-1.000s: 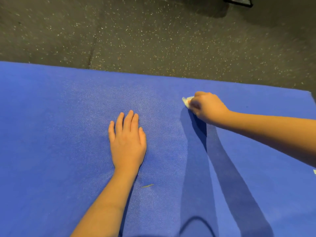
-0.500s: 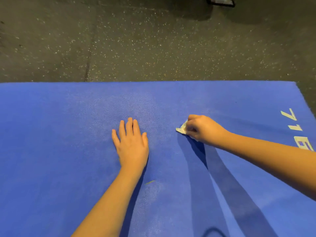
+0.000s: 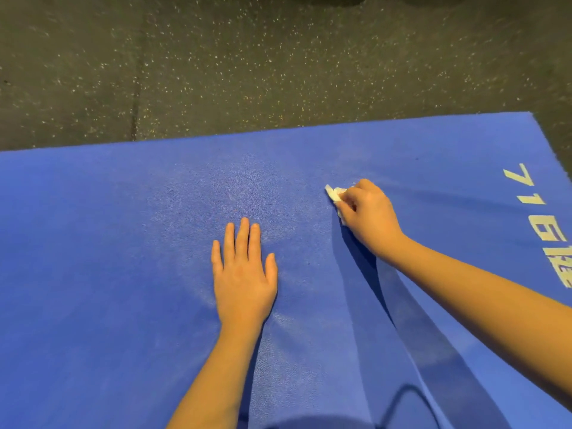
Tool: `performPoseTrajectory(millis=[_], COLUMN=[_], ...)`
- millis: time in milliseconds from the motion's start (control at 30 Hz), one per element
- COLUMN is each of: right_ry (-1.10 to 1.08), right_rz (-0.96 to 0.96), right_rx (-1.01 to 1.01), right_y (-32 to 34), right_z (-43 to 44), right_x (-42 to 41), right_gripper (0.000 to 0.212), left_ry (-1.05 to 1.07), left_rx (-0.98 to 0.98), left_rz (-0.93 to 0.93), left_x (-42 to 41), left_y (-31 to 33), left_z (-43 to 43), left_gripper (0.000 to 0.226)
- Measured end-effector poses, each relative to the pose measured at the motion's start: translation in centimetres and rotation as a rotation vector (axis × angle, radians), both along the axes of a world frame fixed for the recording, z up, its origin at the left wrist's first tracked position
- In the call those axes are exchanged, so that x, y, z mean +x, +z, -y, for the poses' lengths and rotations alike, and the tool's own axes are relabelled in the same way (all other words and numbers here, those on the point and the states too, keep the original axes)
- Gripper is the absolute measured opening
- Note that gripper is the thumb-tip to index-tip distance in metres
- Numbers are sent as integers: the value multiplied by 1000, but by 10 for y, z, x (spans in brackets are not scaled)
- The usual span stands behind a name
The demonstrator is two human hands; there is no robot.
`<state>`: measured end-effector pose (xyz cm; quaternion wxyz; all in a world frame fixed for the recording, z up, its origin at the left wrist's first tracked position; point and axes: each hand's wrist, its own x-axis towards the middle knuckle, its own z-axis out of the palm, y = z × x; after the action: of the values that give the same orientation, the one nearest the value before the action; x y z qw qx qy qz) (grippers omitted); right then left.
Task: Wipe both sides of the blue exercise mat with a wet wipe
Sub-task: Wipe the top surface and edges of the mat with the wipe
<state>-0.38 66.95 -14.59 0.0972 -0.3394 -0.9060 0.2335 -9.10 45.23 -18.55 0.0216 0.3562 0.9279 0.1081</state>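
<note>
From my feed, the blue exercise mat lies flat on a dark speckled rubber floor and fills the lower part of the view. Its far edge runs across the picture and its far right corner shows near the top right. My left hand rests palm down on the mat near the middle. Its fingers are straight and close together, pointing away from me, and it grips nothing. My right hand is farther out and to the right, well apart from the left. Its fingers are curled round a crumpled white wet wipe and hold it down against the mat's surface. A bit of the wipe sticks out past the fingertips on the side toward the left hand. The right forearm reaches in from the right edge of the view and throws a dark shadow on the mat beneath it. White printed characters run along the mat's right end, and the frame cuts off some of them. A seam crosses the floor beyond the mat. The mat around the left hand has a pale sheen, but I cannot tell whether it is wet.
</note>
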Motion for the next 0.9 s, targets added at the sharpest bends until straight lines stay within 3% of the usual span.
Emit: performPoseTrajectory(millis=[167, 267, 333, 500, 533, 600, 667, 700, 867, 900], right_ry=[380, 91, 35, 553, 529, 269, -11, -33, 565, 601], right_rz=[46, -14, -18, -6, -4, -4, 21, 20, 6, 17], right_rx=[-11, 89, 139, 99, 108, 118, 72, 53, 53, 87], right_y=[7, 2, -2, -2, 0, 3, 2, 1, 0, -1], right_z=[22, 0, -1, 29, 22, 0, -13, -9, 28, 24], right_x=[23, 21, 19, 53, 59, 66, 72, 75, 89, 89], right_gripper=[33, 39, 44, 42, 42, 42, 30, 27, 38, 39], left_ry=[9, 11, 12, 21, 49, 69, 36, 28, 57, 53], left_rx=[25, 28, 20, -4, 2, -3, -30, -41, -40, -36], left_rz=[-5, 0, -4, -39, -26, 5, 1, -4, 0, 3], left_x=[0, 1, 2, 5, 12, 31, 46, 48, 46, 46], left_y=[1, 2, 2, 2, 2, 3, 2, 1, 2, 3], left_z=[0, -1, -1, -3, -5, -9, -9, -8, -8, -9], left_gripper=[59, 59, 59, 56, 55, 57, 59, 60, 59, 59])
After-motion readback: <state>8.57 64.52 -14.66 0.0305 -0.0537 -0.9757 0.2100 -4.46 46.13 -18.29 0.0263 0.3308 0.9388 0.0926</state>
